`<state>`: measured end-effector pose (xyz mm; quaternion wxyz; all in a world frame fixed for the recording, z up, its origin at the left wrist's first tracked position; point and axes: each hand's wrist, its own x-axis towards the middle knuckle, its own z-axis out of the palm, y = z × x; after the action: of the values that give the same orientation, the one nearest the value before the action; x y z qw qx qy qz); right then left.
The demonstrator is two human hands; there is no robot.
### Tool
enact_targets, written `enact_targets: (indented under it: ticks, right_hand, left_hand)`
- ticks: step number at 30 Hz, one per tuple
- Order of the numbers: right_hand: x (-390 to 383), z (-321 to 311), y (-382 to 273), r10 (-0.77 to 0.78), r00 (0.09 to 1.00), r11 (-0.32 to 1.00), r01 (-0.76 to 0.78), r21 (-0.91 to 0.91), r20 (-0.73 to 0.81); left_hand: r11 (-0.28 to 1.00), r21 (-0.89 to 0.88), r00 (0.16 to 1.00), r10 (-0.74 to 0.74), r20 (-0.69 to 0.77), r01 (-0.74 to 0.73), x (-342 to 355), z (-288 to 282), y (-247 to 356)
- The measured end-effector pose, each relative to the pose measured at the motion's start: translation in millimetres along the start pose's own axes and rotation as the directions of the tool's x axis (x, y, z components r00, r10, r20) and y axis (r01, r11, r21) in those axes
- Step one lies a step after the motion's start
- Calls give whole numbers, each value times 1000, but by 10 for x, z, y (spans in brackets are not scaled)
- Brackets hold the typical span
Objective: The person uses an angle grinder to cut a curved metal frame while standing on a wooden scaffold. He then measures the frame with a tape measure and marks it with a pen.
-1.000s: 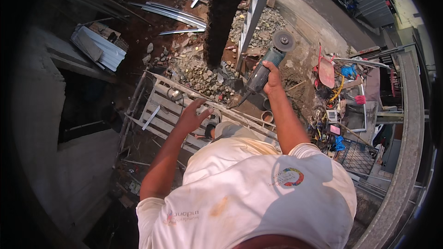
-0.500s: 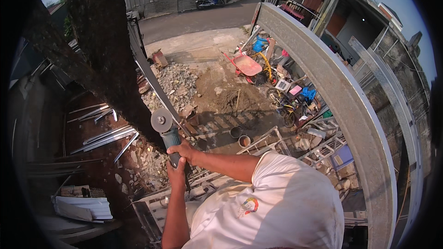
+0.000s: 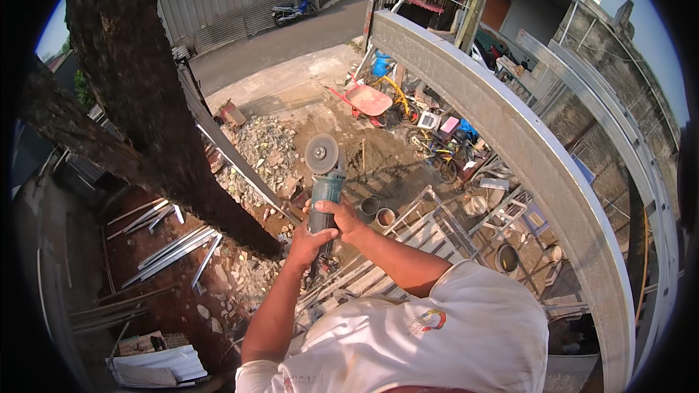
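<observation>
An angle grinder is held upright in the middle of the view, its cutting disc at the top and away from me. My left hand grips the lower part of its body, with the thumb laid across it. Higher up on the tool, my right hand is wrapped round the housing, thumb across the front. The tool is held in the air over rubble and sand on the ground far below. I cannot tell whether the disc is spinning.
A dark tree trunk rises at left. A long metal beam curves down my right side. Below are scaffolding, rubble, a red wheelbarrow, bicycles and loose metal strips. A motorcycle stands by the road.
My left hand, free a second ago, has joined my right on the grinder. The view has swung up toward the road; since half a second ago the grinder has shifted right and higher in view.
</observation>
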<state>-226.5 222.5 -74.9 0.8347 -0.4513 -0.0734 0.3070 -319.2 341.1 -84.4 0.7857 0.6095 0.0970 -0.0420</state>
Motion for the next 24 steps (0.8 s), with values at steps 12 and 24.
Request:
enact_targets:
  ticks: [12,24]
  right_hand:
    - [-234,-38,-102,-349,870,902,211,-377,-347]
    - [-660,-127,-456,-452,797,888,359,-289,-401]
  left_hand:
    - [905,400,985,93,143,-143,199,181,-47]
    - [944,211,890,141,433,-252,425,522,-20]
